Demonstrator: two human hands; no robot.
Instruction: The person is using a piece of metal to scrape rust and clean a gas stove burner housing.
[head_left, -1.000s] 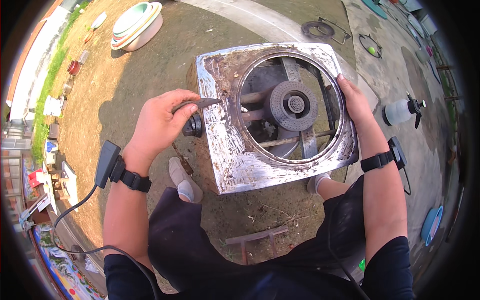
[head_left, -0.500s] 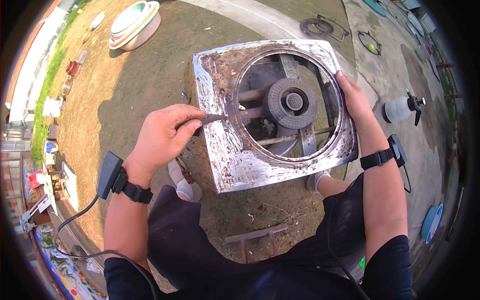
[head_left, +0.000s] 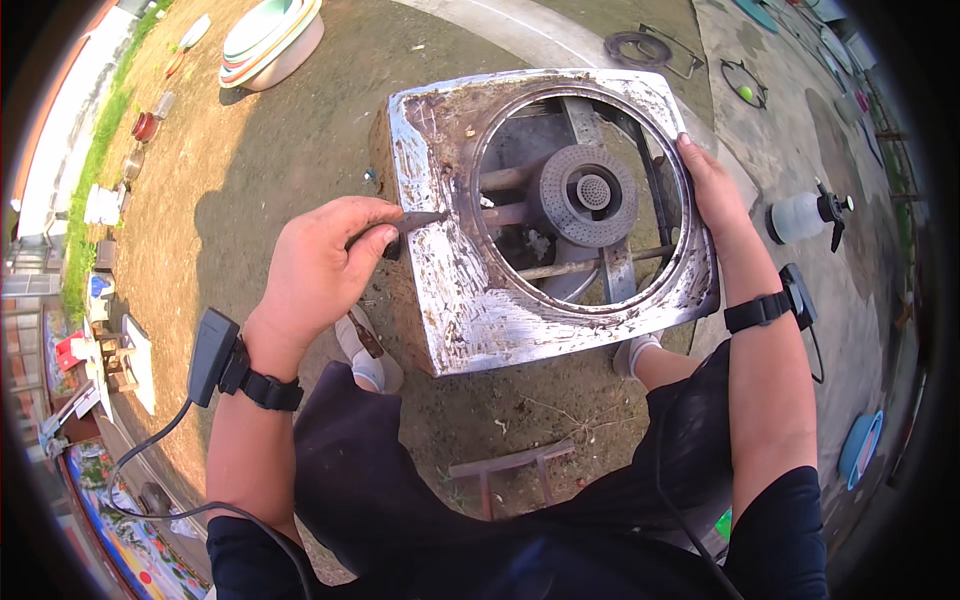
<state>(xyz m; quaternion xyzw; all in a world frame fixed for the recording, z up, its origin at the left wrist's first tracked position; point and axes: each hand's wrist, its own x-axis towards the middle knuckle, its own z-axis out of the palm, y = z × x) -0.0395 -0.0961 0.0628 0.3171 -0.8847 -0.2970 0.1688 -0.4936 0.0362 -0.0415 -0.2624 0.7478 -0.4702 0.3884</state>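
In front of me is a gas stove (head_left: 470,345), its metal top streaked with brown grime and bare shiny patches. A round opening shows the burner (head_left: 588,197) with bars and pipes beneath. My left hand (head_left: 325,255) pinches a dark pointed blade (head_left: 420,219), whose tip touches the top left of the opening. Whether the blade has a handle is hidden in my fist. My right hand (head_left: 715,190) grips the stove's right edge, thumb on top and the other fingers out of sight below.
Nested basins (head_left: 268,45) stand at the far left. To the right are a pump spray bottle (head_left: 800,218), a ring-shaped pan support (head_left: 743,84) and a blue basin (head_left: 861,448). A small wooden stool (head_left: 512,460) lies between my legs. Cables run from both wrist straps.
The stove sits slightly higher in view. My left hand and the blade have shifted a little up and left across the top; my right hand keeps its hold.
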